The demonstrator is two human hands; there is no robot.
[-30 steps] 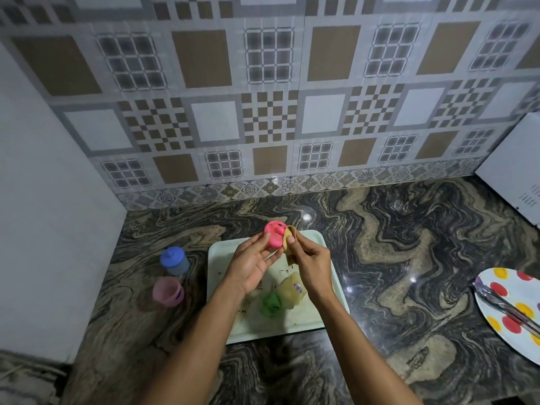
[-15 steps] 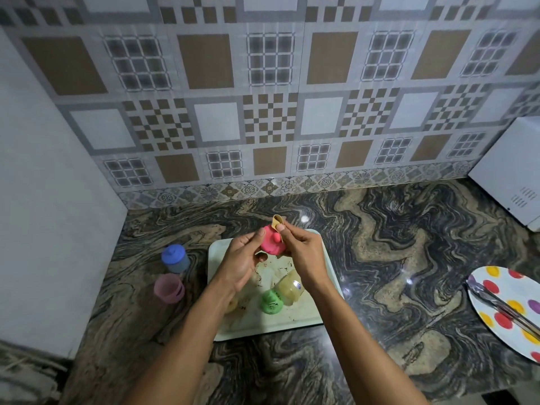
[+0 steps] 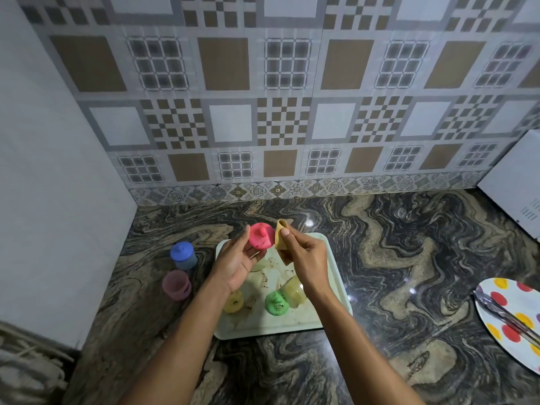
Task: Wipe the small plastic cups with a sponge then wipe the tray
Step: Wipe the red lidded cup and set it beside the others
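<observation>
Pink plastic cup (image 3: pixel 261 235), one small knob on the face turned to the camera, held above the far edge of the tray, centre of frame. Left hand (image 3: pixel 236 260), palm up; its grip is clamped on the cup, thumb on the upper left rim, fingers under it.

Tan sponge (image 3: pixel 282 238), folded, just right of the cup; whether the two touch cannot be told. Right hand (image 3: pixel 309 258); its grip is pinched tight on the sponge, thumb in front.

Pale tray (image 3: pixel 336 276), rectangular, lying on the counter (image 3: pixel 409 258) below both hands, with brown smears and crumbs across its floor. On it:
- yellow cup (image 3: pixel 233 301), lower left part, soiled
- green cup (image 3: pixel 276 302), lower middle, soiled
- clear yellowish cup (image 3: pixel 293 290), touching the green one on its right, partly under the right wrist

Left of the tray, on the counter and off it: blue cup (image 3: pixel 183 255) with a knobbed top; frosted pink cup (image 3: pixel 176 285) just below it in the frame.

Right edge of frame: spotted plate (image 3: pixel 496 325) in red and yellow dots, metal tongs (image 3: pixel 502 312) lying across it. Upper right: white appliance (image 3: pixel 517 185), cut off by the frame.

Counter is dark swirled stone — patterned tiled wall (image 3: pixel 280 121) behind it.
</observation>
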